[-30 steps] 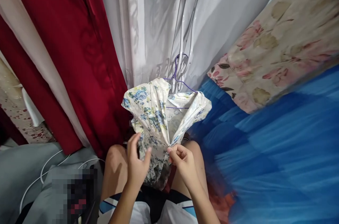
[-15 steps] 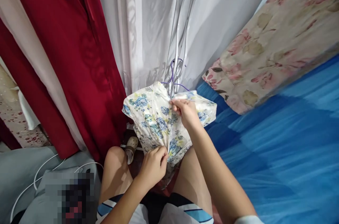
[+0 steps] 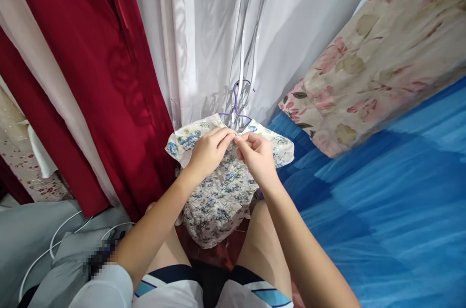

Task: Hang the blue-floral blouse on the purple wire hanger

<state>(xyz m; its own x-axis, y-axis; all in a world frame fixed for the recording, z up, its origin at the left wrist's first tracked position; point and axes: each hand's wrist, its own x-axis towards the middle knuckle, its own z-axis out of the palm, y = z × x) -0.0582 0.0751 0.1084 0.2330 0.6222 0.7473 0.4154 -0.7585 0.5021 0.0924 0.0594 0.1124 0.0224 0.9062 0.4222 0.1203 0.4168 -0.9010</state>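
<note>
A white short-sleeved blouse (image 3: 227, 191) with blue and yellow flowers hangs on a purple hanger (image 3: 236, 104) in front of me. At the middle of its neckline, my left hand (image 3: 210, 154) and my right hand (image 3: 257, 156) meet with fingertips pinched on the cloth edge. The thumbs and forefingers almost touch. What exactly lies between the fingertips is too small to make out. The blouse's lower part drops between my knees.
White strips (image 3: 243, 51) hold the hanger before white curtains (image 3: 204, 31). Red curtains (image 3: 91, 65) hang on the left. A blue tulle cloth (image 3: 382, 211) and a pink-flowered cloth (image 3: 357, 89) are on the right. White cables (image 3: 51, 242) cross grey fabric at lower left.
My left hand has moved up from the blouse's lower front to the neckline, beside my right hand. The blouse now hangs straighter, its front no longer pulled toward me.
</note>
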